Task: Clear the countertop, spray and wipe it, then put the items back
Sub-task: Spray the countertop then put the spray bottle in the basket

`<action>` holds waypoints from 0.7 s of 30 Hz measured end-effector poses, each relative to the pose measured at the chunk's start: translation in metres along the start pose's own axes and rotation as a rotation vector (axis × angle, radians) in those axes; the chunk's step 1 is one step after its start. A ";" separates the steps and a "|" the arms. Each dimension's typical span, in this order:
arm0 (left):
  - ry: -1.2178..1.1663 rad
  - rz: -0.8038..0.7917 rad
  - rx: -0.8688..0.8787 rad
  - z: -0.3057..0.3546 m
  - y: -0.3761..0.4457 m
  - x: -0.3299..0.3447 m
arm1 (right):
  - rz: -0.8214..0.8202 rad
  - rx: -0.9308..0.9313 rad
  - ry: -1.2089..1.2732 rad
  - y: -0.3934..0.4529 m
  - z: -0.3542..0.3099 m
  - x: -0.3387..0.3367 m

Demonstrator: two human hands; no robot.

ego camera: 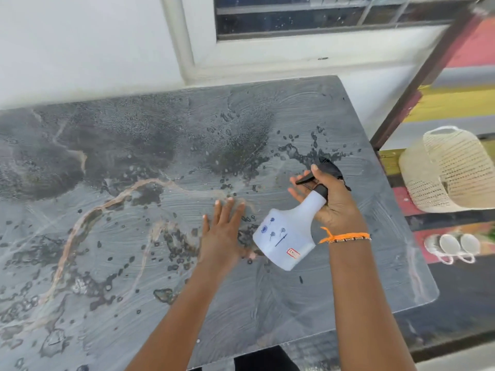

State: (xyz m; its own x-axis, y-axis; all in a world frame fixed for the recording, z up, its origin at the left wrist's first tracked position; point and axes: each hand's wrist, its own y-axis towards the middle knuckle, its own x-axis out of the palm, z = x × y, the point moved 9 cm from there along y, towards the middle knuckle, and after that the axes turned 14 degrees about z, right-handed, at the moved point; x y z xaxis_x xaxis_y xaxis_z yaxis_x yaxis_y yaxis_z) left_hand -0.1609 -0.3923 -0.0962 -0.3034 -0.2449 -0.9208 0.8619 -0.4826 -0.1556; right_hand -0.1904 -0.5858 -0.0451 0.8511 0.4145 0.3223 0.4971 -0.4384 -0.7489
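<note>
The dark grey marbled countertop (107,236) is bare and wet, with droplets, spray patches and wipe streaks across it. My right hand (332,199) grips the neck of a white spray bottle (286,236) with a black trigger head; the bottle hangs tilted over the counter's right part. My left hand (225,231) lies flat on the wet surface just left of the bottle, fingers spread, and holds nothing. An orange bracelet sits on my right wrist.
A white wall and a window frame (294,36) run behind the counter. To the right, past the counter's edge, a woven cream basket (450,170) rests on a striped mat, with white cups (452,247) below it.
</note>
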 end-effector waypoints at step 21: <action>-0.163 0.274 -0.377 -0.118 -0.128 -0.055 | -0.459 0.330 -0.483 -0.110 0.175 0.057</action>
State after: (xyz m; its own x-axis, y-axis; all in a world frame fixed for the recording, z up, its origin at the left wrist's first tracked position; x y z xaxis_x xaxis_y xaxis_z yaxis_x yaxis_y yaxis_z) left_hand -0.2073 -0.2181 -0.0678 -0.0784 -0.4636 -0.8826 0.9968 -0.0518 -0.0614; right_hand -0.2264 -0.3745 -0.0460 0.3632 0.8363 0.4108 0.6429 0.0942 -0.7601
